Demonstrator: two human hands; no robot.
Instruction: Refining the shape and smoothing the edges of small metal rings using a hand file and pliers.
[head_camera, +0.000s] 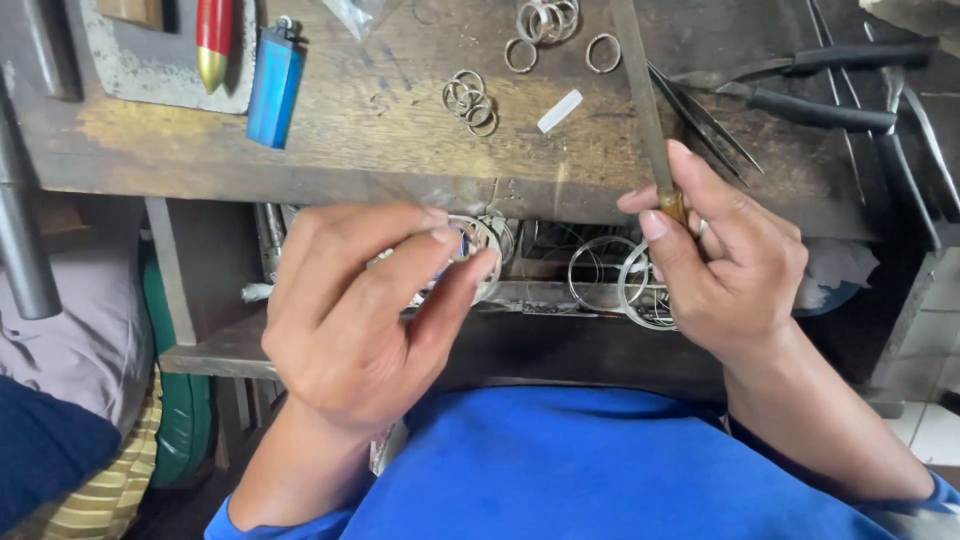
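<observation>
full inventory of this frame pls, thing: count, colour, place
lighter: 1, blue, bench top left
red tool: 1, red with brass tip, left of lighter
loose rings: several, silver, bench centre
white stick: 1, bench centre
pliers: 2, black handles, bench right
tweezers: 1, dark, by pliers
wire hoops: several, silver, under bench edge
file: 1, grey, in right hand
ring: 1, silver, in left hand
left hand
right hand

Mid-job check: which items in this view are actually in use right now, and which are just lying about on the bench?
In use:
left hand pinching a metal ring
right hand gripping a long file

Lying about:
blue lighter
red and gold tool
loose rings on the wooden bench
white stick
black-handled pliers
wire hoops below the bench edge
</observation>
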